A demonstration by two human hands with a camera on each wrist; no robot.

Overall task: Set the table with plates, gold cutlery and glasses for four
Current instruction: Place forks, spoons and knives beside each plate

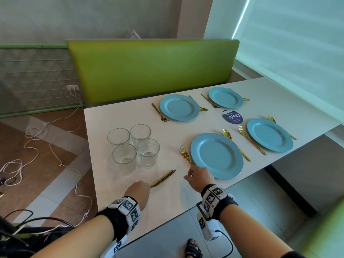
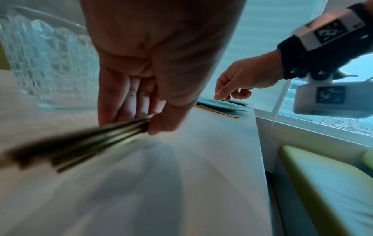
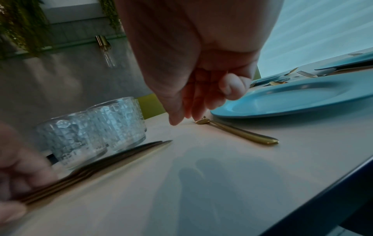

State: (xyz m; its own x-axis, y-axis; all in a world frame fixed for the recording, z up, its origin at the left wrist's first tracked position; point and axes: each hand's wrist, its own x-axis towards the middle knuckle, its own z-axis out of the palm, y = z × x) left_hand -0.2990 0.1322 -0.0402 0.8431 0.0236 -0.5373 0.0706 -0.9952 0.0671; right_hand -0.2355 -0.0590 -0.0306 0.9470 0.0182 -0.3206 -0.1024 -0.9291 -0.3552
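Observation:
Four blue plates lie on the white table (image 1: pixel 186 194), the nearest plate (image 1: pixel 216 155) (image 3: pixel 292 99) just beyond my right hand. Each plate has a gold fork and a gold spoon beside it. My left hand (image 1: pixel 141 187) (image 2: pixel 145 124) pinches the handles of a bundle of gold knives (image 1: pixel 163 178) (image 3: pixel 121 158) low over the table. My right hand (image 1: pixel 191 174) (image 3: pixel 187 116) hangs with relaxed fingers over the nearest fork (image 1: pixel 185 154) (image 3: pixel 242 134), which lies flat left of that plate. Whether the fingertips touch it I cannot tell. Several clear glasses (image 1: pixel 134 146) (image 3: pixel 90 132) stand clustered at the left.
A round blue sticker (image 1: pixel 232 116) sits between the plates. A green bench back (image 1: pixel 152 69) runs along the table's far side, and a blinded window is on the right. Cables (image 1: pixel 37 146) trail over the floor on the left. My sandalled foot (image 1: pixel 192 248) shows below the table edge.

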